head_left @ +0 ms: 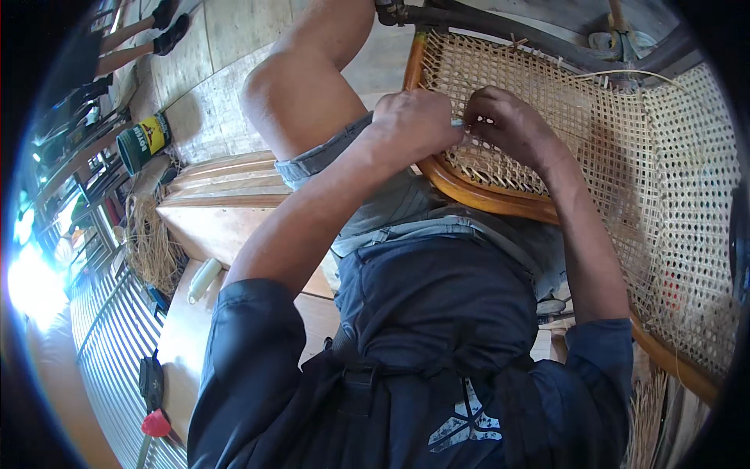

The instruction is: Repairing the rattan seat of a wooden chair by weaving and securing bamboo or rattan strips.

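Observation:
Across my lap leans a chair with a woven cane panel (539, 86) set in a brown wooden frame (488, 195). Over the panel's near left corner, my left hand (418, 123) is closed, and a small pale-blue tip shows by its thumb; the rest of that thing is hidden. Facing it, my right hand (512, 129) has its fingers curled in a pinch close above the weave. What lies between those fingertips is too small to name. Loose strand ends stick up along the panel's edge, and one long cane strand (633, 73) arches over the far right part.
Left of my leg stands a wooden bench (223, 215) with a pale bottle (205, 280) near it. A bundle of cane strands (152, 238) and a green-and-yellow can (144, 142) lie beyond. Another person's legs (129, 53) show at the upper left. Dark chair tubing (500, 27) crosses the far side.

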Motion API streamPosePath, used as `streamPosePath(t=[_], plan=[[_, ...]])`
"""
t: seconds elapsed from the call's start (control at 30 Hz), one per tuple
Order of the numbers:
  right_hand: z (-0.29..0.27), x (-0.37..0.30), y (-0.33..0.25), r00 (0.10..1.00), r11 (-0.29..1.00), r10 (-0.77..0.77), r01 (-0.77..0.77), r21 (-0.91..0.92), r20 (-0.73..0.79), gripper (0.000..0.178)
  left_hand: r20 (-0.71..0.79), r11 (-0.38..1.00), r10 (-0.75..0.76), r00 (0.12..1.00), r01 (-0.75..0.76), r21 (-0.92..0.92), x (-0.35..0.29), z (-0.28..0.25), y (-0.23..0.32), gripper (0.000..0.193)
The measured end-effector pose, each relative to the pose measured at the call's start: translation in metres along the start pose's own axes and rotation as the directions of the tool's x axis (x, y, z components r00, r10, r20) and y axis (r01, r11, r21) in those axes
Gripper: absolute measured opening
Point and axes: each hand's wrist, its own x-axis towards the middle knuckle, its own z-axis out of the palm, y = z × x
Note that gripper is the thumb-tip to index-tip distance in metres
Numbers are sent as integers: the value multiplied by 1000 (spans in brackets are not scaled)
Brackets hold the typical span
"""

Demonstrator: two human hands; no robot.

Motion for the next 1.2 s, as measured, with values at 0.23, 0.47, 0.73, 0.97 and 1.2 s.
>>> streamPosePath(t=[0.23, 0.47, 0.73, 0.97, 1.2], plan=[[5, 1, 8, 996, 999, -31, 27, -43, -78, 15, 114, 975, 139, 984, -116, -189, 19, 22, -18, 34], [-2, -21, -1, 901, 943, 321, -274, 192, -292, 11, -65, 957, 160, 985, -171, -234, -19, 20, -25, 27], [8, -69, -9, 695, 919, 369, -373, 129, -617, 8, 52, 649, 202, 978, -94, -755, -10, 6, -12, 32], [10, -60, -9, 719, 920, 360, -378, 100, -595, 12, 93, 635, 35, 995, 50, -771, -8, 27, -15, 31], [8, -27, -22, 951, 976, 67, -125, -180, -300, 14, 55, 719, 44, 998, 7, -695, -10, 21, -14, 32]])
